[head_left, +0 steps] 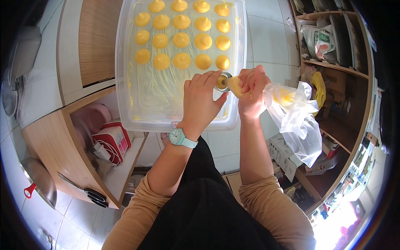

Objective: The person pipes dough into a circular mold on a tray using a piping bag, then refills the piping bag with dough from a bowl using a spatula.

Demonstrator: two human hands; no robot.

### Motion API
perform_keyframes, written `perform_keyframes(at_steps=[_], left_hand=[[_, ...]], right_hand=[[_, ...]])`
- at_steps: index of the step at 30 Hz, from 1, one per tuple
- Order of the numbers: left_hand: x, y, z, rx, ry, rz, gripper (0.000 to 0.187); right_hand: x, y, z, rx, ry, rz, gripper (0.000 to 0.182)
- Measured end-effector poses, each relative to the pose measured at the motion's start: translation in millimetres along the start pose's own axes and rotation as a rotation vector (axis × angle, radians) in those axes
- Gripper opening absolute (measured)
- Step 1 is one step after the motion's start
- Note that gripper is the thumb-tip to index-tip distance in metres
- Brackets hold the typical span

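My right hand (251,92) is closed round a clear piping bag (296,121) of yellow mixture. Its loose, crumpled end hangs out to the right, and the filled tip slants down to the left. At that tip stands a small metal ring (217,86), with yellow mixture visible inside it. The fingers and thumb of my left hand (201,103) curve around the ring's left side and hold it. Beneath both hands lies a translucent plastic tray (125,109), its base smeared with yellow. Rows of piped yellow mounds (181,40), most with a small peak, cover its far part.
On the left is a wooden cabinet (66,154) with a red and white box (112,139) inside and scissors (89,193) on its side. A pan (41,179) hangs farther left. Wooden shelves (333,66) with bags and boxes stand on the right.
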State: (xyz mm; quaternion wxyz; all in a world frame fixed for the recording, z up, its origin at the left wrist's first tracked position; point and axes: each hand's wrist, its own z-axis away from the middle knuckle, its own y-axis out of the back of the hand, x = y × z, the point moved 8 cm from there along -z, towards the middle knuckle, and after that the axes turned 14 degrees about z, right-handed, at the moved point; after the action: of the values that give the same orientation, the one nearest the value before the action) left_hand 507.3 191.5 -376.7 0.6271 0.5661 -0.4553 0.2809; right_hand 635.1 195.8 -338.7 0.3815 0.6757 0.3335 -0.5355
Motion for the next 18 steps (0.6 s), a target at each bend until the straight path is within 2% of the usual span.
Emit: perform_keyframes(at_steps=[6, 11, 13, 16, 18], left_hand=[[0, -1, 0, 0.001, -0.007, 0.029, 0.052], [-5, -2, 1, 0.008, 0.002, 0.173, 0.05], [-5, 0, 2, 0.028, 0.011, 0.251, 0.049], [9, 13, 4, 0.029, -0.006, 0.264, 0.048], [16, 21, 10, 0.006, 0.028, 0.268, 0.048]], right_hand=[[2, 3, 0, -0.012, 0.064, 0.092, 0.041], [10, 33, -2, 0.284, -0.163, -0.376, 0.037], [6, 45, -3, 0.331, -0.225, -0.493, 0.038], [-5, 58, -3, 0.344, -0.213, -0.637, 0.038], [-13, 63, 0, 0.319, -0.197, -0.625, 0.038]])
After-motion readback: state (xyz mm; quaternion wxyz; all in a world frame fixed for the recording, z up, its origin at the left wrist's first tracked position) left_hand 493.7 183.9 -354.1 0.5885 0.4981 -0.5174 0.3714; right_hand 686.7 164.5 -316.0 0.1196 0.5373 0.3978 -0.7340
